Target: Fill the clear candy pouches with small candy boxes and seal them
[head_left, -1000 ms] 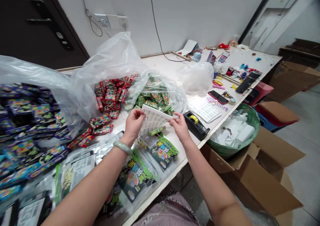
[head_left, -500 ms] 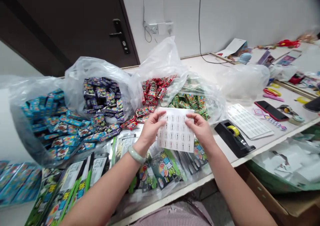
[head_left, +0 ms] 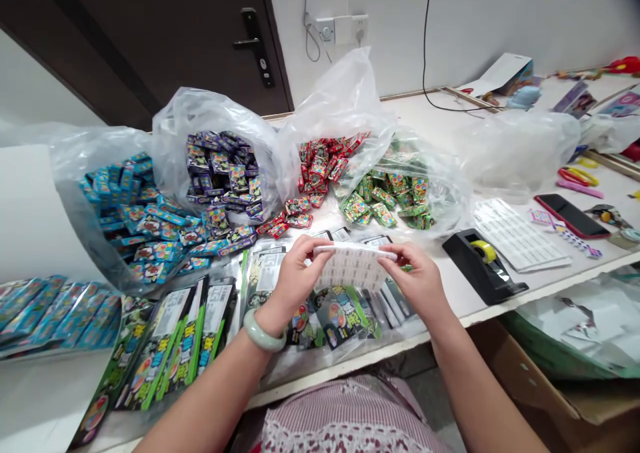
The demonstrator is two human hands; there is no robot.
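My left hand (head_left: 296,276) and my right hand (head_left: 419,281) pinch the two top corners of a white sticker sheet (head_left: 353,269) with rows of small round labels. The sheet is bent over, its top edge folded toward me. I hold it above a pile of green and black printed pouches (head_left: 330,309) lying in clear plastic at the table's near edge. A pale green bangle (head_left: 262,335) sits on my left wrist.
Clear bags behind hold blue packets (head_left: 135,216), purple packets (head_left: 225,173), red packets (head_left: 325,163) and green packets (head_left: 395,196). A black tape dispenser (head_left: 481,265), more sticker sheets (head_left: 517,234) and a phone (head_left: 567,214) lie right. A cardboard box (head_left: 575,399) stands below the table edge.
The view has swung left, bringing the blue and purple bags in. My hands have lowered the sticker sheet and bent its top edge over, so it shows nearly edge-on.
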